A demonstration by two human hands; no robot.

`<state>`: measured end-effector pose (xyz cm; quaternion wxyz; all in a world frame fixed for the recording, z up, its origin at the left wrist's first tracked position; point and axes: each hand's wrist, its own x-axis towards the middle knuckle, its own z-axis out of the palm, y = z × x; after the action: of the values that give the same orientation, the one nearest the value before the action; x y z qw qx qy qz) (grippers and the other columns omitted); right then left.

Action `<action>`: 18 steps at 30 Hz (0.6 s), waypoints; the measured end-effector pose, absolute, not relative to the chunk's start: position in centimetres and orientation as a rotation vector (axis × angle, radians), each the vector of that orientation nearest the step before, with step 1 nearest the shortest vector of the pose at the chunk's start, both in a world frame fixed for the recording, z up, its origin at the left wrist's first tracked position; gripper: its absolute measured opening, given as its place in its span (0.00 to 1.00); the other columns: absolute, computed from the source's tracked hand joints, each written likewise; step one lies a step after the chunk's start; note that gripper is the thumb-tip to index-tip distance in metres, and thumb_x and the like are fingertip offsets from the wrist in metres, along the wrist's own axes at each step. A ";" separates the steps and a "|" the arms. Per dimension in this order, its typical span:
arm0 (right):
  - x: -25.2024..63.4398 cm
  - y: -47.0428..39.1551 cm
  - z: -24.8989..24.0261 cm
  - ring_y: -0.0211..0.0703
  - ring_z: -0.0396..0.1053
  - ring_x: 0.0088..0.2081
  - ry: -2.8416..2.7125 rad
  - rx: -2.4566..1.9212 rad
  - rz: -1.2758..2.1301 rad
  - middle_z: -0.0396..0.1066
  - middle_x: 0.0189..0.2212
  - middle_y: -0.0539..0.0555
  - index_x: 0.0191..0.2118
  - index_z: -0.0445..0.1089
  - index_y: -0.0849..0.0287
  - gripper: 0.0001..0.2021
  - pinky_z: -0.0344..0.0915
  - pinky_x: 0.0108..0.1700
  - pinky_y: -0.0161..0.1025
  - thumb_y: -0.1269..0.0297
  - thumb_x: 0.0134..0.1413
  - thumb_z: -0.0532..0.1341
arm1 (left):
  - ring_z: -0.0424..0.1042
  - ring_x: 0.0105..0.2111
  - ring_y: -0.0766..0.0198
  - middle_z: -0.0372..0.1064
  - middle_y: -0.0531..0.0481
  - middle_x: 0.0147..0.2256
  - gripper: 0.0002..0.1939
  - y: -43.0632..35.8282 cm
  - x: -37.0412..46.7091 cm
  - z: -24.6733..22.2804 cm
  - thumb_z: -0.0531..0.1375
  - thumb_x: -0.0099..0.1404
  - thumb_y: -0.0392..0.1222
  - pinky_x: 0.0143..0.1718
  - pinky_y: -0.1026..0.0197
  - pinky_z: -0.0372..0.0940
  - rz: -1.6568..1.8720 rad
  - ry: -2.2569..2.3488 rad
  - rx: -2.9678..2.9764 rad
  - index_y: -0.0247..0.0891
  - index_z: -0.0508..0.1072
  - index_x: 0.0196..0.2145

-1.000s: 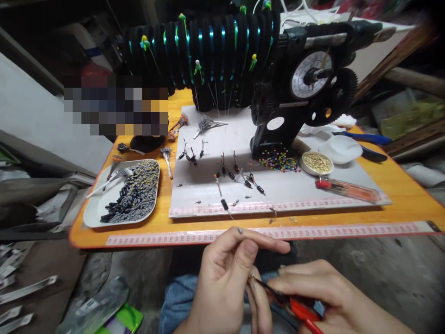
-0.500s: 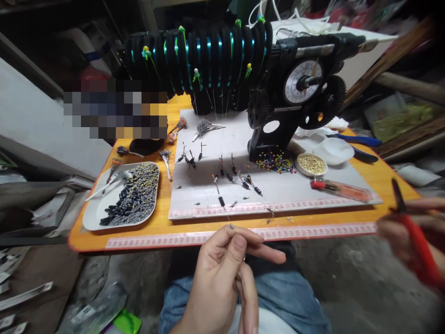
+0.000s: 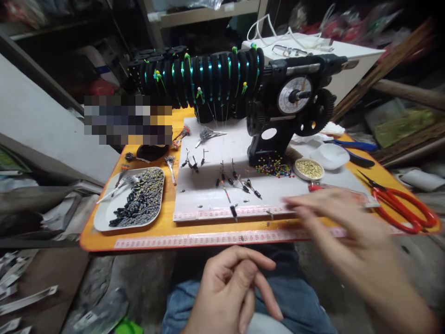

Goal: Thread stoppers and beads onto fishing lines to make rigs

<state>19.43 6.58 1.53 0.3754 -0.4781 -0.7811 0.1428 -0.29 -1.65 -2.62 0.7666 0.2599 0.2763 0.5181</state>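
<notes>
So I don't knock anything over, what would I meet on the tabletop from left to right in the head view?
White tray, upright grey-tipped bundle, grey bundle on the board, heap of multicoloured beads, small dish of gold beads, red-handled scissors.

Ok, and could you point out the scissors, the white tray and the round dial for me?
Scissors (image 3: 385, 193): head view, on the red handles near the pivot.
White tray (image 3: 107, 214): head view, on its bare left part.
Round dial (image 3: 285, 98): head view, on its white face.
</notes>
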 end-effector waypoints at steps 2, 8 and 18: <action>15.5 6.7 2.0 0.43 0.75 0.41 -2.006 -1.054 0.880 0.78 0.38 0.54 0.50 0.76 0.51 0.13 0.74 0.40 0.39 0.61 0.70 0.56 | 0.52 0.08 0.80 0.79 0.49 0.21 0.16 -2.0 -0.4 -2.7 0.62 0.69 0.53 0.10 0.77 0.45 1.110 0.648 0.611 0.37 0.81 0.40; 10.7 8.2 4.3 0.35 0.75 0.32 -1.567 -0.793 1.862 0.74 0.31 0.49 0.38 0.77 0.57 0.08 0.73 0.33 0.29 0.58 0.61 0.67 | 0.81 0.33 0.61 0.84 0.46 0.33 0.26 -1.3 -1.5 -0.8 0.72 0.60 0.49 0.40 0.64 0.71 1.231 0.946 0.685 0.40 0.76 0.54; 10.5 7.8 4.2 0.25 0.62 0.16 -1.105 -0.597 2.173 0.72 0.26 0.47 0.38 0.68 0.57 0.10 0.62 0.19 0.24 0.56 0.66 0.62 | 0.79 0.32 0.54 0.83 0.43 0.31 0.20 -0.9 -3.1 -1.2 0.58 0.72 0.52 0.41 0.57 0.69 1.308 1.114 1.175 0.41 0.85 0.31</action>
<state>10.52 7.77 4.18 0.3107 -0.2261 -0.4185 0.8229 -3.09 -0.88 -1.16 0.5056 0.4871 0.4618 0.5420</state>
